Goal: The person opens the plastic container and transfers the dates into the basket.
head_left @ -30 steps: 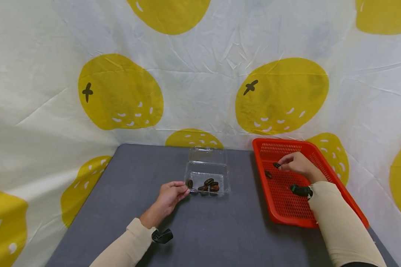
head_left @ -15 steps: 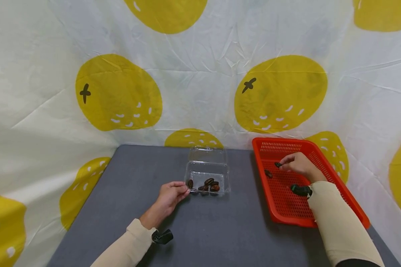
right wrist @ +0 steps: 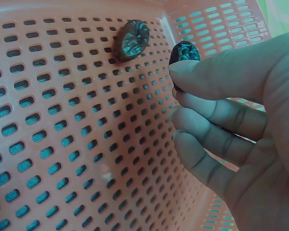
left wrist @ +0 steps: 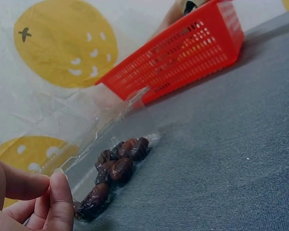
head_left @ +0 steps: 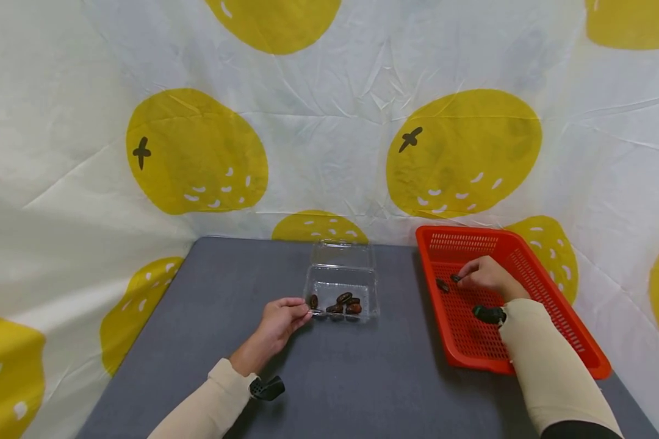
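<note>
My left hand (head_left: 282,321) pinches the near left corner of a clear plastic clamshell box (head_left: 340,275), its lid raised at the back. Several dark brown dates (head_left: 344,298) lie along the near side of that box, and the left wrist view shows these wrinkled dates (left wrist: 121,169) close up, just beyond my thumb. Inside the red basket (head_left: 454,353), my right hand (head_left: 486,275) pinches one date (right wrist: 184,52) between thumb and forefinger. A second date (right wrist: 131,40) lies on the basket floor, a little to the left of the held one.
A grey table (head_left: 329,384) carries the box in the middle and the basket at the right. Behind it hangs a white cloth (head_left: 329,152) printed with yellow fruit. Dark wrist cameras (head_left: 267,388) sit on both cuffs.
My right hand, with the date pinched in it, has shifted slightly nearer to me and toward the second date in the basket. The left hand and the box have stayed put.
</note>
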A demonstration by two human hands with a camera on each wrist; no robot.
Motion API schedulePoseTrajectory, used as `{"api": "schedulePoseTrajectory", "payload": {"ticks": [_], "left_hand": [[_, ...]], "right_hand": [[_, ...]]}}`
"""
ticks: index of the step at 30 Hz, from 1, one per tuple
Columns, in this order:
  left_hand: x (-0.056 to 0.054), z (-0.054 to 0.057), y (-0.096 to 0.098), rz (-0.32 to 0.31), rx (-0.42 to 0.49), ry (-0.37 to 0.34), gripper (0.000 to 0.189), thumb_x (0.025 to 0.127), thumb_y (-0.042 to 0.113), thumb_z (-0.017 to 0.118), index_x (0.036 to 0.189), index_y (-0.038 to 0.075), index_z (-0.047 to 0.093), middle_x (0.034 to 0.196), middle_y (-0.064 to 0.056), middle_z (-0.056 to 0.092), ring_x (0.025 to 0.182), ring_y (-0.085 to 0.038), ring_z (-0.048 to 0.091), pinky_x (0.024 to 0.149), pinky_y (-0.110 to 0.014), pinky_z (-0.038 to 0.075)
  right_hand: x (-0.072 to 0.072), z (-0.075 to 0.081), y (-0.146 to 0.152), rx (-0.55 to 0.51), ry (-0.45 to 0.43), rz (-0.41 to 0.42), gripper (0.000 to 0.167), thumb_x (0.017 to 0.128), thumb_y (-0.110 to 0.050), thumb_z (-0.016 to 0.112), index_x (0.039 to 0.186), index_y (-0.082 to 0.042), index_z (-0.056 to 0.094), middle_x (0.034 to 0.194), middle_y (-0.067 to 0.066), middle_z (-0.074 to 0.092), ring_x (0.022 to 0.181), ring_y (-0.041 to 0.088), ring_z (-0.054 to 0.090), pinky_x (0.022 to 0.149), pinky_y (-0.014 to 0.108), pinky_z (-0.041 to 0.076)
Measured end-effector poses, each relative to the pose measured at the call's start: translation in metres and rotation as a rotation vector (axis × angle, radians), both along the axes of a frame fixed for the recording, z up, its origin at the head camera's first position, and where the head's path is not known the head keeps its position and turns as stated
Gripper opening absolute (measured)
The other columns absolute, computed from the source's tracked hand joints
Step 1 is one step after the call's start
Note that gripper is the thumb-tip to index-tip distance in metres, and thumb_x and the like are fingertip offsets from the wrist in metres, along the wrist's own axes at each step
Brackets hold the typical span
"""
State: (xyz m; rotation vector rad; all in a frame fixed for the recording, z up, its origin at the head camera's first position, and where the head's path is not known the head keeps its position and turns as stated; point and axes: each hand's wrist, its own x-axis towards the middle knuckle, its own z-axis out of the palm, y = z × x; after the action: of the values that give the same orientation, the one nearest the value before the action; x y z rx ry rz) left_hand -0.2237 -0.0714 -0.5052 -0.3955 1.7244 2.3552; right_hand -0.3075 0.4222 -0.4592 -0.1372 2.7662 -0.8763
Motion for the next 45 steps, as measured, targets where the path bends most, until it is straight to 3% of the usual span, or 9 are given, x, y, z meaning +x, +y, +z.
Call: {"api": "schedulePoseTrajectory", "payload": {"ticks": [13, 23, 33, 40, 45], "left_hand": [[-0.002, -0.001, 0.001, -0.015, -0.003, -0.019, 0.030, 0.095, -0.011, 0.064, 0.125, -0.018, 0.058, 0.094, -0.013, 0.067, 0.073, -0.012, 0.070, 0.070, -0.022, 0.064], [-0.005, 0.002, -0.002, -0.011, -0.003, -0.006, 0.032, 0.096, -0.011, 0.064, 0.126, -0.019, 0.057, 0.093, -0.012, 0.067, 0.073, -0.012, 0.069, 0.071, -0.023, 0.065], [-0.005, 0.002, -0.003, -0.004, 0.000, -0.012, 0.034, 0.096, -0.011, 0.064, 0.127, -0.019, 0.057, 0.091, -0.011, 0.067, 0.073, -0.011, 0.070, 0.071, -0.022, 0.065], [-0.002, 0.000, -0.003, -0.016, 0.000, -0.026, 0.033, 0.096, -0.010, 0.064, 0.127, -0.018, 0.058, 0.093, -0.012, 0.067, 0.073, -0.011, 0.070, 0.070, -0.022, 0.064], [-0.002, 0.000, -0.002, -0.016, -0.002, -0.027, 0.031, 0.096, -0.010, 0.063, 0.126, -0.018, 0.058, 0.094, -0.012, 0.066, 0.074, -0.012, 0.070, 0.071, -0.022, 0.064]], "right_hand": [[-0.001, -0.005, 0.003, 0.091, -0.039, 0.010, 0.028, 0.090, -0.013, 0.073, 0.110, 0.006, 0.076, 0.103, 0.019, 0.077, 0.093, 0.030, 0.068, 0.086, 0.053, 0.064], [0.000, 0.015, -0.015, -0.007, 0.045, -0.031, 0.035, 0.096, -0.016, 0.071, 0.122, 0.006, 0.070, 0.110, 0.021, 0.076, 0.096, 0.029, 0.068, 0.092, 0.054, 0.062], [0.000, 0.039, -0.041, -0.130, 0.151, -0.021, 0.034, 0.098, -0.019, 0.073, 0.125, 0.002, 0.071, 0.115, 0.020, 0.075, 0.094, 0.023, 0.066, 0.078, 0.027, 0.059], [0.001, 0.053, -0.062, -0.218, 0.150, 0.017, 0.035, 0.098, -0.019, 0.073, 0.127, 0.001, 0.070, 0.122, 0.021, 0.074, 0.095, 0.015, 0.068, 0.081, 0.021, 0.059], [0.002, 0.063, -0.082, -0.299, 0.148, 0.045, 0.033, 0.097, -0.018, 0.075, 0.122, 0.003, 0.071, 0.110, 0.013, 0.077, 0.090, 0.012, 0.070, 0.081, 0.021, 0.061]]}}
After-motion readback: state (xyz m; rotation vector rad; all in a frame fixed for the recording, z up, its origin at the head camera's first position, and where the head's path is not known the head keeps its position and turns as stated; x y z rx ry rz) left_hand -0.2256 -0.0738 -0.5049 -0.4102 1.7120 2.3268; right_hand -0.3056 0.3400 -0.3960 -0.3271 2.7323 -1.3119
